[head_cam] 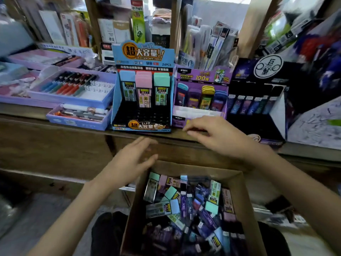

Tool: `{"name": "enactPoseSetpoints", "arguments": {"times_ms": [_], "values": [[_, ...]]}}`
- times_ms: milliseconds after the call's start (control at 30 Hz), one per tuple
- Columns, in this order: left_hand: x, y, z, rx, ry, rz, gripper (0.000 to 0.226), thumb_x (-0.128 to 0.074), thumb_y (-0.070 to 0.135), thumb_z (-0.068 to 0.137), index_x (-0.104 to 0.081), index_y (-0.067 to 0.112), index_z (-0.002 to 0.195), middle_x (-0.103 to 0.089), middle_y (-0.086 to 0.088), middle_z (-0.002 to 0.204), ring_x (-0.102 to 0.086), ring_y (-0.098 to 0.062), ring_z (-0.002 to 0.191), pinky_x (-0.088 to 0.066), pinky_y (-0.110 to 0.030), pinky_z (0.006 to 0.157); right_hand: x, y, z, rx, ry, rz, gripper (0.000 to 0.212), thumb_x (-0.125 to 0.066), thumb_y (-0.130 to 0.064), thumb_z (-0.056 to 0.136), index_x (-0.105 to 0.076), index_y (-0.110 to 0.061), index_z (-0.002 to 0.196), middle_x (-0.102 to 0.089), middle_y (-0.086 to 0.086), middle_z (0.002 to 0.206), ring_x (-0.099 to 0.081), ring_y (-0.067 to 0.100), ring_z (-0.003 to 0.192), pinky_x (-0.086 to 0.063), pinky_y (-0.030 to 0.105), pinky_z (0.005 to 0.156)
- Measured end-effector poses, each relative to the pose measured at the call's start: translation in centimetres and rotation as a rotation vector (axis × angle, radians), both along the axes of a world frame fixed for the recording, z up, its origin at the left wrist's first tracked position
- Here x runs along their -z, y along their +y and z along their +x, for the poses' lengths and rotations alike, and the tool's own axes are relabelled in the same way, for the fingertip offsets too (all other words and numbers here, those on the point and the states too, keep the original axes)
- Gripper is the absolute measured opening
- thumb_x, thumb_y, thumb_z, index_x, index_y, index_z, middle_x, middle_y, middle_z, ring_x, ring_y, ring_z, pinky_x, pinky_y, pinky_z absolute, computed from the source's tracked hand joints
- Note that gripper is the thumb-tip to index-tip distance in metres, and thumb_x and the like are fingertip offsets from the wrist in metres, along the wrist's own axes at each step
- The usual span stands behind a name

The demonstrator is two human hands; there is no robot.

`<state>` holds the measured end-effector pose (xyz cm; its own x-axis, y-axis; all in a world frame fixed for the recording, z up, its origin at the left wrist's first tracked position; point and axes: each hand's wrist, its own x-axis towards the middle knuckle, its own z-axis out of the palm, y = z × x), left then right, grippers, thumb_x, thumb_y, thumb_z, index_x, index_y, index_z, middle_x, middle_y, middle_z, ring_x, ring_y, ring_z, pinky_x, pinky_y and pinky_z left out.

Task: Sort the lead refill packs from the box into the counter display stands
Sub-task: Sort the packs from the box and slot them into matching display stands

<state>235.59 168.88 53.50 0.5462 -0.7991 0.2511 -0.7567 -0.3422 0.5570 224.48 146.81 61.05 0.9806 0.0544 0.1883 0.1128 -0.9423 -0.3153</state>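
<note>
Both hands hold nothing, fingers straight and a little spread. The left hand (132, 159) hovers over the far left corner of the cardboard box (134, 209); the lead refill packs (190, 206) lie inside, below the fingers. The right hand (217, 137) is before the purple display stand (201, 75)

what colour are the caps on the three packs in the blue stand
Left to right: blue cap, pink cap, mint green cap, in the blue stand. Head view shows them.
</note>
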Motion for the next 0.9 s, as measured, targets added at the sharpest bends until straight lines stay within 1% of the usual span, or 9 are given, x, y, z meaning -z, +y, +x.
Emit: {"name": "enactPoseSetpoints", "arguments": {"times_ms": [133, 233, 400, 467, 600, 667, 733, 833, 900], "values": [[7.6, -1.3, -2.8, 0.018, 0.223, 0.163, 0.033, -0.059, 0.024, 0.091, -0.053, 0.015, 0.123, -0.053, 0.005, 0.112, -0.053, -0.012, 0.11, -0.037, -0.014, 0.082, 6.2, -1.3, -4.5, 0.059, 0.206, 0.069, 0.024, -0.05, -0.027, 0.096, -0.064, -0.02, 0.113, -0.066, -0.007, 0.11, -0.057, 0.003, 0.096, -0.042, 0.02, 0.081], [13.2, -1.4, -4.5, -0.034, 0.357, 0.283, 0.038, -0.06, 0.022, 0.091, -0.051, 0.011, 0.126, -0.053, -0.006, 0.124, -0.051, -0.017, 0.115, -0.032, -0.011, 0.084, 12.2, -2.9, -7.1, 0.156, 0.407, 0.179, 0.023, -0.051, -0.025, 0.095, -0.064, -0.019, 0.114, -0.067, -0.006, 0.109, -0.055, -0.007, 0.081, -0.04, 0.008, 0.071], [18.9, -1.4, -6.4, -0.122, 0.538, 0.394, 0.045, -0.059, 0.017, 0.091, -0.044, 0.005, 0.131, -0.043, -0.015, 0.132, -0.047, -0.024, 0.12, -0.039, -0.025, 0.099, 21.7, -4.0, -10.9, 0.422, 0.603, 0.465, 0.016, -0.056, -0.013, 0.093, -0.067, -0.005, 0.102, -0.066, 0.004, 0.097, -0.058, 0.012, 0.091, -0.038, 0.003, 0.064], [20.0, -1.5, -6.5, -0.162, 0.548, 0.392, 0.043, -0.061, 0.017, 0.09, -0.046, 0.006, 0.129, -0.049, -0.015, 0.129, -0.051, -0.023, 0.115, -0.041, -0.025, 0.094, 24.0, -3.0, -11.2, 0.493, 0.613, 0.55, 0.014, -0.056, -0.014, 0.093, -0.066, -0.005, 0.098, -0.066, 0.004, 0.095, -0.061, 0.018, 0.094, -0.041, 0.008, 0.07], [20.9, -1.7, -6.1, -0.228, 0.535, 0.361, 0.047, -0.066, 0.02, 0.087, -0.048, 0.007, 0.128, -0.053, -0.012, 0.127, -0.052, -0.024, 0.115, -0.044, -0.032, 0.095, 26.4, 0.3, -9.0, 0.658, 0.541, 0.538, 0.021, -0.056, -0.031, 0.094, -0.061, -0.012, 0.101, -0.065, 0.007, 0.099, -0.061, 0.025, 0.094, -0.049, 0.034, 0.083], [21.1, -1.7, -5.9, -0.262, 0.563, 0.344, 0.05, -0.07, 0.021, 0.084, -0.05, 0.005, 0.127, -0.056, -0.013, 0.125, -0.055, -0.024, 0.113, -0.046, -0.033, 0.095, 26.7, 2.0, -7.7, 0.784, 0.511, 0.525, 0.032, -0.055, -0.043, 0.092, -0.055, -0.013, 0.104, -0.065, 0.007, 0.097, -0.062, 0.026, 0.089, -0.048, 0.034, 0.072], [21.5, -1.7, -5.9, -0.279, 0.578, 0.356, 0.052, -0.074, 0.023, 0.08, -0.052, 0.006, 0.124, -0.058, -0.012, 0.123, -0.056, -0.025, 0.11, -0.046, -0.033, 0.092, 27.1, 3.3, -6.4, 0.876, 0.51, 0.56, 0.056, -0.057, -0.048, 0.088, -0.045, -0.006, 0.123, -0.063, 0.012, 0.11, -0.062, 0.029, 0.097, -0.047, 0.033, 0.07], [22.1, -1.8, -6.0, -0.317, 0.506, 0.467, 0.053, -0.075, 0.032, 0.078, -0.052, 0.011, 0.121, -0.051, -0.011, 0.127, -0.051, -0.029, 0.113, -0.043, -0.036, 0.092, 27.7, 4.8, -4.8, 0.933, 0.489, 0.647, 0.077, -0.063, -0.046, 0.085, -0.026, -0.001, 0.136, -0.043, 0.021, 0.133, -0.054, 0.035, 0.112, -0.049, 0.039, 0.084], [22.3, -2.0, -6.0, -0.355, 0.49, 0.498, 0.051, -0.074, 0.036, 0.078, -0.052, 0.012, 0.117, -0.049, -0.012, 0.125, -0.05, -0.03, 0.111, -0.043, -0.035, 0.09, 28.0, 5.6, -3.9, 0.972, 0.486, 0.612, 0.077, -0.065, -0.042, 0.084, -0.025, -0.001, 0.134, -0.037, 0.025, 0.134, -0.048, 0.037, 0.116, -0.045, 0.04, 0.091]]}}
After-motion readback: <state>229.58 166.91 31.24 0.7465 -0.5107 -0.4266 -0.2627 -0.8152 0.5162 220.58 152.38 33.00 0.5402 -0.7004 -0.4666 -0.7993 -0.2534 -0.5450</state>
